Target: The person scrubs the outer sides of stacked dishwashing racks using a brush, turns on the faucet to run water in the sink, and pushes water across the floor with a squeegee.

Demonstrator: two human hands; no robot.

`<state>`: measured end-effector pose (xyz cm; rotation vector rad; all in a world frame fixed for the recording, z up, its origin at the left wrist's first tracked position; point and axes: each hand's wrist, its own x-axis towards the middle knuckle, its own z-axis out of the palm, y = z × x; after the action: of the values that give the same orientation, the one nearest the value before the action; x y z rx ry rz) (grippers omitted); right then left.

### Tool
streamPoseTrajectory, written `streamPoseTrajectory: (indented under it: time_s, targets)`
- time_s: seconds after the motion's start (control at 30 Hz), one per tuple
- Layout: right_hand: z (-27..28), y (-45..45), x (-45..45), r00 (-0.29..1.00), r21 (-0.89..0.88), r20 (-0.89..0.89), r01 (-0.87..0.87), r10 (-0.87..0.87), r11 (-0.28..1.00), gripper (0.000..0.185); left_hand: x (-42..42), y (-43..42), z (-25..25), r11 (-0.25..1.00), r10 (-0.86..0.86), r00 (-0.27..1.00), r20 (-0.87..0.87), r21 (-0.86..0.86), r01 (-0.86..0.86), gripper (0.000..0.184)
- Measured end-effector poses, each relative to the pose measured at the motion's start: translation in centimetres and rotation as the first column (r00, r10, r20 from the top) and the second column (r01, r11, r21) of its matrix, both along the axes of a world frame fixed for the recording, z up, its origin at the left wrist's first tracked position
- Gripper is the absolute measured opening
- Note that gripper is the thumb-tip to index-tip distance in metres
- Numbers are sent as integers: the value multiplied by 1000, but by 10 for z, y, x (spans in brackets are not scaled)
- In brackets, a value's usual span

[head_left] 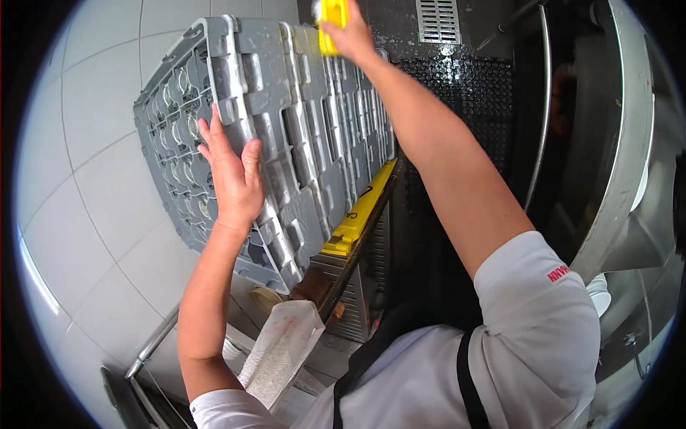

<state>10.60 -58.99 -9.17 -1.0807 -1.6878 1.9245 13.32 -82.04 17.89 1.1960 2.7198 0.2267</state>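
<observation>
We note a tiled wall (pixel 100 100) and wet floor (pixel 400 32); grey racks (pixel 307 136) meet our open left hand (pixel 236 179); our right hand (pixel 350 34) grips a yellow scrubber (pixel 331 28).

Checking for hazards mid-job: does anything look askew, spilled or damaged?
The yellow sign, apparently a caution sign, lies by the gray racks instead of standing. The black mat near the drain is wet, perhaps just from washing. I see no clear damage.
</observation>
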Motion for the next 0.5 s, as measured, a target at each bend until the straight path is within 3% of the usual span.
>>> streamPoseTrajectory:
  time_s: [0.07, 0.13, 0.2, 0.3, 0.4, 0.5]
  targets:
    - [-17, -52, 33, 998, -13, -64, 12, -12, 1000, 90, 1, 1, 0, 1000, 10, 1000, 14, 4, -10, 80]
    - [-30, -111, 75, 982, -278, -172, 23, -73, 960, 89, 1, 1, 1, 1000, 13, 1000, 21, 12, -13, 80]
    - [-25, -166, 127, 987, -215, -153, 9, -43, 977, 89, 0, 0, 0, 1000, 2, 1000, 28, 26, -2, 78]
    - [-33, -217, 169, 990, 32, -136, 32, -27, 999, 88, 0, 2, 2, 1000, -2, 1000, 31, 14, 1, 76]
    - [-12, -157, 126, 998, -308, -52, -53, 39, 950, 87, 3, 5, 4, 999, -5, 1000, -21, -50, 4, 70]
    - [-11, -82, 59, 1000, -129, -13, 0, -2, 992, 87, -2, -4, -1, 999, 33, 999, -14, -28, -34, 67]
